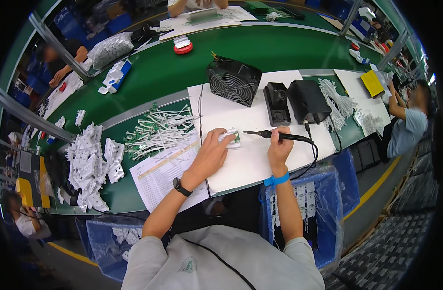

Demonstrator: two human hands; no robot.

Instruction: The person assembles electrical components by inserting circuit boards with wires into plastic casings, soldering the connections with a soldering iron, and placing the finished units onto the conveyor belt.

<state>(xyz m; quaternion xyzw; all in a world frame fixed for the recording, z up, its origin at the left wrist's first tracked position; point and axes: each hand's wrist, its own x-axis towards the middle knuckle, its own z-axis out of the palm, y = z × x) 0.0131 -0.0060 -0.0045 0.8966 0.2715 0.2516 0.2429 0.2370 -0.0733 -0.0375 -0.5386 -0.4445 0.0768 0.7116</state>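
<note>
On the white board (245, 164) in front of me, my left hand (212, 151) presses its fingers onto a small white plastic housing (235, 140) with a bit of green circuit board in it. My right hand (280, 147) grips a black soldering iron (266, 134) like a pen. The iron's metal tip points left, toward the housing, with a small gap seen between them. From its handle a black cord loops down and up to a black soldering station (309, 101). Part of the housing is hidden under my left fingers.
A black fan (234, 81) and an iron stand (278, 104) are behind the work. Left lie green boards with white wires (158, 128), a printed sheet (158, 176) and piled white housings (88, 164). White cables (335, 99) lie right; blue bins (330, 212) flank me. Other people sit around.
</note>
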